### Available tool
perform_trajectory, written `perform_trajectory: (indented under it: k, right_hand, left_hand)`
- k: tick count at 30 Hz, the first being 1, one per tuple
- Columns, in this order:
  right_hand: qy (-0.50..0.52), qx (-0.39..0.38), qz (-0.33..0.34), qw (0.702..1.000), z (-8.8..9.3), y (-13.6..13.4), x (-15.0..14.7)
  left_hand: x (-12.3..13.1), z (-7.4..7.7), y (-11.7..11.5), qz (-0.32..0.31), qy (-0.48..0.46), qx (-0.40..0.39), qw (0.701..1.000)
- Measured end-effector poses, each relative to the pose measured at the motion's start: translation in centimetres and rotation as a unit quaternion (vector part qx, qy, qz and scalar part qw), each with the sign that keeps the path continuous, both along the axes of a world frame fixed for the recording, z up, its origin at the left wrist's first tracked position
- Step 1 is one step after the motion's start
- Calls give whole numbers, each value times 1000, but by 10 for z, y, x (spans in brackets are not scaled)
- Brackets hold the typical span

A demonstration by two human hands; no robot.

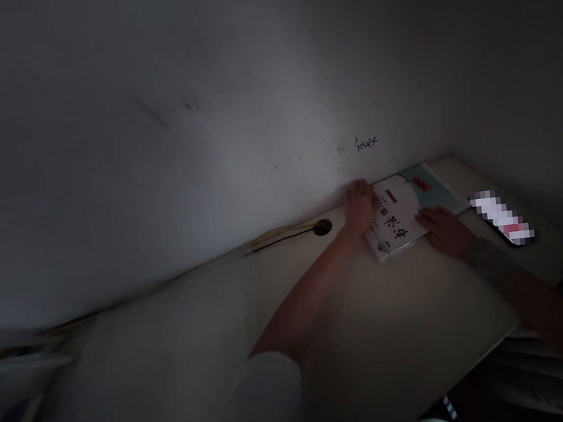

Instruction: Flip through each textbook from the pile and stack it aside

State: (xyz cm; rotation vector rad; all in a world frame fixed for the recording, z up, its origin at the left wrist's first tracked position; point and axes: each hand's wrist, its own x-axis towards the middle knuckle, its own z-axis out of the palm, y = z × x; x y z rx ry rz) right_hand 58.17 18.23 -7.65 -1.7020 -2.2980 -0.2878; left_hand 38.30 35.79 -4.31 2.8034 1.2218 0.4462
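A thin book [397, 215] lies flat on the table beside the wall. Its cover is pale with dark Chinese characters, a small red label and a green end with a red motif; a shiny clear edge looks like a plastic sleeve. My left hand [360, 203] rests at the book's left end close to the wall, fingers slightly bent and apart. Along the near edge, my right hand [445, 230] lies with its fingers stretched out onto the cover. Neither hand wraps round the book, and the undersides of both are hidden.
A phone [503, 218] with a blurred lit screen lies right of my right hand. The pale table [374, 322] has a round cable hole [322, 227] with cables along the wall [250, 107]. Dark scribbles [366, 142] mark the wall. Blurred items [20, 359] sit at far left.
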Motion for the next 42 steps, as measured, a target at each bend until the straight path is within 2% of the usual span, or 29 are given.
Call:
perform_trajectory:
  k: [3, 7, 9, 11, 14, 16, 19, 21, 22, 24, 25, 26, 27, 29, 31, 33, 35, 42]
  right_hand:
    - [-10, -1, -8, 1000, -2, 4, 0]
    - [-18, -12, 1, 1000, -6, 8, 6]
    - [-26, -23, -7, 999, -5, 8, 8]
    - [-37, -29, -22, 999, 1, 5, 7]
    - [-23, 11, -25, 999, 16, 0, -11]
    - [7, 50, -2, 999, 26, -3, -36]
    - [37, 67, 48, 996, 33, -6, -93]
    - [40, 48, 86, 994, 31, -9, -139]
    - [39, 32, 108, 993, 28, -11, -164]
    - [31, -6, 150, 988, 20, -15, -212]
    - [26, -25, 168, 985, 15, -16, -234]
    - [19, -42, 185, 982, 11, -18, -256]
    - [13, -56, 201, 978, 7, -19, -275]
    - [1, -76, 230, 970, 1, -20, -307]
    - [-8, -88, 244, 966, -3, -21, -327]
    - [-6, -95, 244, 965, -6, -22, -334]
    - [12, -92, 237, 967, -8, -23, -334]
    - [157, -31, 189, 969, -10, -18, -327]
  left_hand:
    - [-31, -13, -20, 65, 12, -61, 996]
    - [-40, -23, -36, 48, 48, -113, 991]
    - [-38, -19, -39, 56, 45, -124, 990]
    - [-40, -9, -46, 75, 25, -129, 988]
    - [-64, 15, -67, 62, 9, -118, 991]
    - [-99, 33, -90, 25, 35, -97, 994]
    - [-178, 57, -131, 6, 97, -51, 994]
    - [-238, 67, -157, 53, 128, -33, 990]
    - [-267, 69, -169, 101, 134, -28, 985]
    - [-317, 64, -188, 212, 134, -31, 968]
    - [-335, 58, -197, 248, 136, -47, 958]
    - [-349, 49, -205, 259, 142, -73, 952]
    - [-358, 38, -213, 244, 151, -106, 952]
    - [-365, 15, -228, 166, 163, -154, 960]
    - [-364, -5, -242, 119, 151, -139, 971]
    - [-360, -18, -251, 112, 124, -103, 981]
    - [-359, -24, -255, 118, 98, -74, 985]
    - [-353, -22, -247, 122, 63, -42, 990]
